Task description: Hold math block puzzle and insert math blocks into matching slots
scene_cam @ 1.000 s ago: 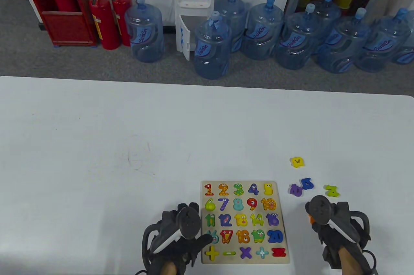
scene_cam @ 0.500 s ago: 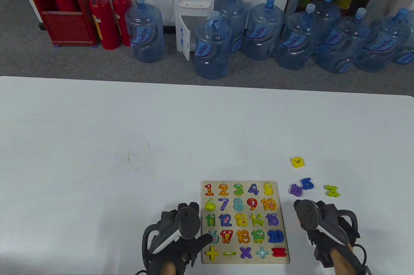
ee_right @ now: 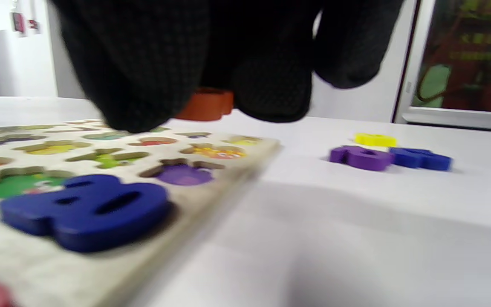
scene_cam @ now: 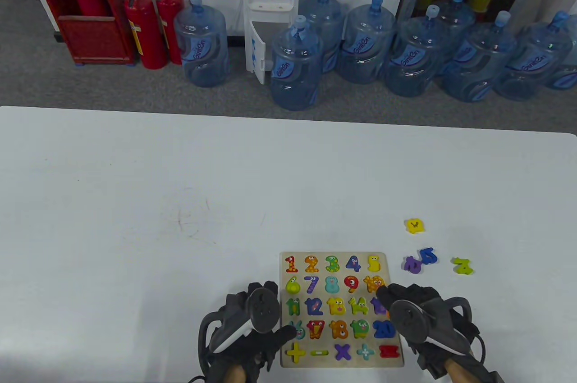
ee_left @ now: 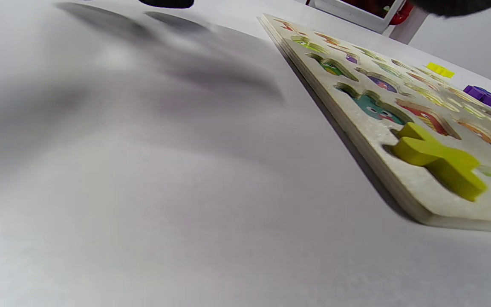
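Observation:
The wooden number puzzle board [scene_cam: 343, 255] lies flat near the table's front edge, with most slots filled. My left hand [scene_cam: 276, 313] rests at its left edge, thumb pressing on the board by the teal piece. My right hand [scene_cam: 387, 299] hovers over the board's right side, near the 10 and 15. In the right wrist view its fingers [ee_right: 143, 64] pinch an orange block [ee_right: 205, 105] above the board [ee_right: 211, 179]. The blue 20 block [ee_right: 88, 209] sits in its slot. The yellow plus [ee_left: 439, 160] sits in its slot in the board's near corner [ee_left: 399, 170].
Loose blocks lie on the table right of the board: a yellow one [scene_cam: 414, 225], a purple one [scene_cam: 411, 264] touching a blue one [scene_cam: 428, 256], and a green one [scene_cam: 463, 265]. Water bottles and fire extinguishers stand on the floor beyond the table's far edge.
My right hand has moved left from the table beside the loose blocks to over the board's right edge, carrying the orange block. The left hand and the board have not moved.

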The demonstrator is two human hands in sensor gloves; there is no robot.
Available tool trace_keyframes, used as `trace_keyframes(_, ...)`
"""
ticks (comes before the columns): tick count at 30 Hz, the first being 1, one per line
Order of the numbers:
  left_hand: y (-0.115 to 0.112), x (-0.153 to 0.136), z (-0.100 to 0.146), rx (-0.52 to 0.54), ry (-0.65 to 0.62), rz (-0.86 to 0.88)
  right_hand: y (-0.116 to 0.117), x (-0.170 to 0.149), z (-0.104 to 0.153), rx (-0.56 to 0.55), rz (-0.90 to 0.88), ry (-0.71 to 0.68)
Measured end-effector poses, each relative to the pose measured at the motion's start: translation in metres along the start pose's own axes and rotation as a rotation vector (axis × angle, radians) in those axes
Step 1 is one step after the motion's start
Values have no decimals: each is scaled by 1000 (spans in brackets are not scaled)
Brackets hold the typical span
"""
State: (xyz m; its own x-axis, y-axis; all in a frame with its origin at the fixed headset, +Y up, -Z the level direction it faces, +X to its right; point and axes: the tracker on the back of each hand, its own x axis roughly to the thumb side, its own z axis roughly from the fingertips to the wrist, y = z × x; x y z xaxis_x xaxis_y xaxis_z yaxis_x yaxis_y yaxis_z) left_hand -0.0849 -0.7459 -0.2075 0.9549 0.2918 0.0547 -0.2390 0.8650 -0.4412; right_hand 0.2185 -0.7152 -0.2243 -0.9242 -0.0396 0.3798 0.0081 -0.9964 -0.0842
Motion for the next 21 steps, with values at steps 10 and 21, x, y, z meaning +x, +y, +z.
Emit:
trace_keyframes(10, 1, 2, 1, 22, -15, -5, 0, 41, 0, -44, 47, -118)
trace_keyframes(21, 4, 3, 4, 36, -23, -4, 3, 70, -20, 18, 57, -144)
